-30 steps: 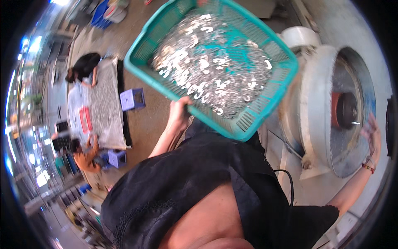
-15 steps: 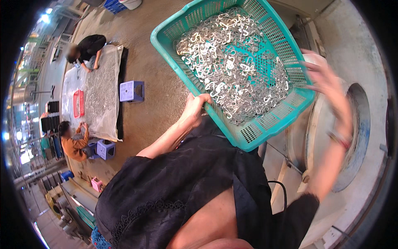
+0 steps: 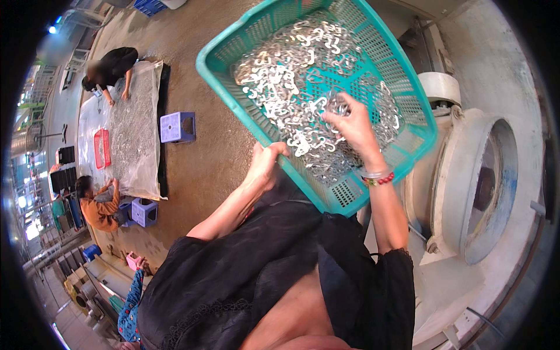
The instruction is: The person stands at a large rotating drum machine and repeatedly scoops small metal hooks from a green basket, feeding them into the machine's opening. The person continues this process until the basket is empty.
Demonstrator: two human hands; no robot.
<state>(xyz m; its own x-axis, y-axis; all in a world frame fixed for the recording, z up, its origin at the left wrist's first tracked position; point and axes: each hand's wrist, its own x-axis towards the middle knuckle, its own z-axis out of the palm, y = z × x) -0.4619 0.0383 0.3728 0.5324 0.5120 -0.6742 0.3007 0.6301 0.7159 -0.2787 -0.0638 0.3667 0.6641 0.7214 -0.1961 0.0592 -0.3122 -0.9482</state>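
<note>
A green plastic basket [image 3: 350, 197] with slotted walls is tilted in front of me. Many small, shiny, S-shaped metal hooks [image 3: 280, 96] lie in it, heaped toward the left and near sides, and green floor slats show between them. My left hand [image 3: 266, 164] is closed over the basket's left rim, thumb on top. Inside the basket, my right hand [image 3: 357, 127], with bracelets at its wrist, is closed around a small bunch of the metal hooks [image 3: 337, 105] just above the pile.
On my right stands a pale machine with a round opening [image 3: 490, 186] and a white cylinder [image 3: 440, 87]. To the left, two people work at a sheet [image 3: 137, 116] spread with metal pieces, holding a red basket [image 3: 102, 149]. A purple stool [image 3: 178, 127] stands beside it.
My right hand has come from outside the basket's right wall into the basket and closed on some hooks. The left hand keeps its grip. A patterned sleeve has appeared at lower left.
</note>
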